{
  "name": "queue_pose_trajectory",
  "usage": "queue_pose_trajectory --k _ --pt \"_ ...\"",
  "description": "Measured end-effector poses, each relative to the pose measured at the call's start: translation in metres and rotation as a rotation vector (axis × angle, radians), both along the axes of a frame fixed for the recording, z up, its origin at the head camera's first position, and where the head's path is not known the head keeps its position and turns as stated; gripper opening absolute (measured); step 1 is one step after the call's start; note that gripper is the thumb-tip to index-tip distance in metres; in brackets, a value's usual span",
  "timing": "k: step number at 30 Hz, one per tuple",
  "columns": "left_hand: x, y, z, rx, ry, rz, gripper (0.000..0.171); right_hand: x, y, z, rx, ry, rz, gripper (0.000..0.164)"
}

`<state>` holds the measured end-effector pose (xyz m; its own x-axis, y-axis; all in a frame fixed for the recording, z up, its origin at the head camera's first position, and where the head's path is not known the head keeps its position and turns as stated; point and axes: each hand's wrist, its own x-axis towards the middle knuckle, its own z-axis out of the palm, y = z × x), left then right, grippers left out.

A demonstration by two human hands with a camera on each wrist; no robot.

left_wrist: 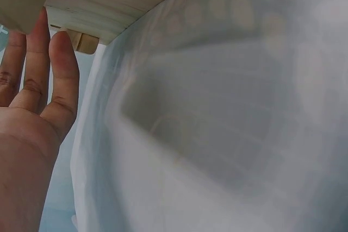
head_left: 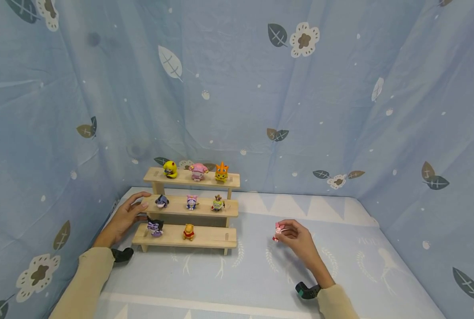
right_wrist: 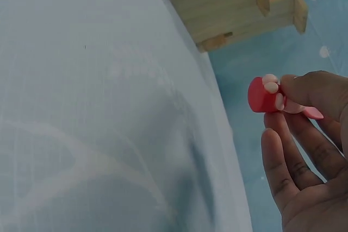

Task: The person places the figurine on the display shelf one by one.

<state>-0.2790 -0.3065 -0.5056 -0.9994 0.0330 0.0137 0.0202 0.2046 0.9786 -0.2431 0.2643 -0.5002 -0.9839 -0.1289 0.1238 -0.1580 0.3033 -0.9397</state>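
My right hand (head_left: 298, 239) holds a small pink-and-red figurine (head_left: 277, 231) above the table, right of the shelf. Thumb and fingers pinch it, and its red base (right_wrist: 261, 95) sticks out from the grip in the right wrist view. At the left end of a three-tier wooden display shelf (head_left: 213, 239) is my left hand (head_left: 122, 218), fingers resting against the middle board. Its fairly straight fingers (left_wrist: 64, 74) reach up beside the wood in the left wrist view, some tips hidden. A purple-and-black figurine (head_left: 155, 227) and a bear figurine in red (head_left: 188, 232) stand on the bottom tier.
On the top tier are a yellow figurine (head_left: 170, 169), a pink one (head_left: 198, 172) and an orange one (head_left: 221, 173). The middle tier bears a blue-grey donkey (head_left: 162, 201), a pink-and-blue figurine (head_left: 191, 203) and a green crowned one (head_left: 218, 203). Patterned blue curtains (head_left: 237, 88) surround the table.
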Motion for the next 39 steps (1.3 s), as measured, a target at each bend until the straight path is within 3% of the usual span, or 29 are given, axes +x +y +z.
queue_pose_trajectory --k 15,23,31,39 --pt "0.001 -0.001 -0.002 -0.009 0.015 -0.002 0.052 -0.001 -0.032 0.001 -0.002 0.060 0.058 0.036" --pt "-0.002 0.000 -0.002 -0.021 0.012 0.004 0.063 0.000 -0.048 0.002 -0.018 0.104 0.102 0.036" --pt "-0.002 0.000 -0.002 -0.011 0.015 0.005 0.053 0.001 -0.065 0.004 -0.005 0.149 0.164 0.036" --pt "0.001 -0.001 -0.001 -0.012 0.016 -0.006 0.059 0.002 -0.082 0.002 0.023 0.165 0.203 0.037"
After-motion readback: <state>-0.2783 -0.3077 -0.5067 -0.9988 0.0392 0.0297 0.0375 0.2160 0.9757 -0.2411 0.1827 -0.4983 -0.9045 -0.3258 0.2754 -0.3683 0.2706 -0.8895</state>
